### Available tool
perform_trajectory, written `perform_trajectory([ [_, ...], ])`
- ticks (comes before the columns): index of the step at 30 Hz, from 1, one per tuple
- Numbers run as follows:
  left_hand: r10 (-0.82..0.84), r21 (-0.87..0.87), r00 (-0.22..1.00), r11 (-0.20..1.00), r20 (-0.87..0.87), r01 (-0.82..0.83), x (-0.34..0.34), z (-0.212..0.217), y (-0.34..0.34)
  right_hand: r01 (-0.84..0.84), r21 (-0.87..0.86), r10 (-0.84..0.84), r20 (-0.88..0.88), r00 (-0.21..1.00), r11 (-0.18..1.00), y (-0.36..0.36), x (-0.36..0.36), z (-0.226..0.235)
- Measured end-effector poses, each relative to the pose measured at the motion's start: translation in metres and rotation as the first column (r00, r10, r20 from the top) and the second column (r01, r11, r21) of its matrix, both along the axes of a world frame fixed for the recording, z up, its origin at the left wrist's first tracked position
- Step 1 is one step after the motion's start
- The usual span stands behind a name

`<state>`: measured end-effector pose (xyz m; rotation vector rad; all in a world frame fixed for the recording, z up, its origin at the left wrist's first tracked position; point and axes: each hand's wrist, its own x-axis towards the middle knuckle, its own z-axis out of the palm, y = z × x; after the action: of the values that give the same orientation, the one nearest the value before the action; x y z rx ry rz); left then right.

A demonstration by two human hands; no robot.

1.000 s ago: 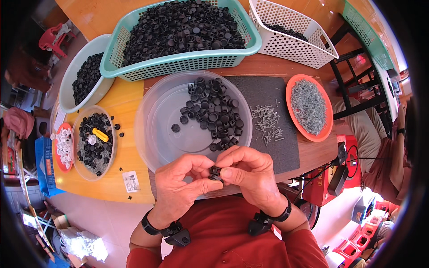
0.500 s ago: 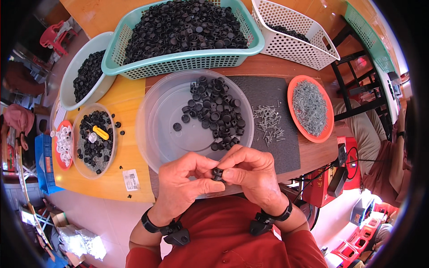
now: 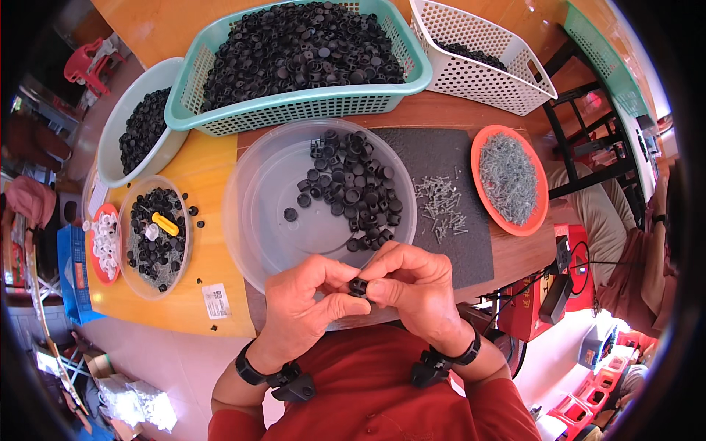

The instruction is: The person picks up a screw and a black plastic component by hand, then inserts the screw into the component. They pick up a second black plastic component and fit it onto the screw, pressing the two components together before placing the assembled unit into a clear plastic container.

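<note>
Between the fingertips of both hands is a small black plastic part [image 3: 358, 287], partly covered by the fingers. My left hand [image 3: 305, 301] pinches it from the left with thumb and forefinger. From the right, my right hand [image 3: 418, 294] grips it the same way. Just beyond my fingers stands a round translucent tub [image 3: 254, 213] on the table, with many loose black caps [image 3: 357, 184] heaped toward its right side. Loose metal screws [image 3: 440, 206] lie on a dark mat [image 3: 471, 253] to the right of the tub.
An orange plate [image 3: 478, 176] of screws sits at right. Behind stand a green basket [image 3: 294, 101] full of black parts and a white basket [image 3: 485, 81]. At left are a pale bowl [image 3: 165, 151], a clear dish [image 3: 184, 250] and an orange plate of white pieces [image 3: 105, 242].
The whole view has shifted very slightly. Both hands stay at nearly the same place, and the black part has turned a little between the fingers.
</note>
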<state>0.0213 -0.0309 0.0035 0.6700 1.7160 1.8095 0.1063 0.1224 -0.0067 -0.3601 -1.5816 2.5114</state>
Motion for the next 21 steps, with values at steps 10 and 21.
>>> perform_trajectory([
  [10, -0.016, -0.017, 0.925, 1.0, -0.38, 0.01, -0.001, -0.003, 0.001, 0.014, 0.14, 0.002, -0.118, 0.993, 0.99, 0.0, 0.005, 0.003],
  [21, 0.018, 0.006, 0.789, 1.0, -0.614, -0.018, -0.002, -0.013, 0.004, -0.038, -0.039, 0.037, -0.029, 0.999, 0.999, -0.001, 0.009, 0.009],
])
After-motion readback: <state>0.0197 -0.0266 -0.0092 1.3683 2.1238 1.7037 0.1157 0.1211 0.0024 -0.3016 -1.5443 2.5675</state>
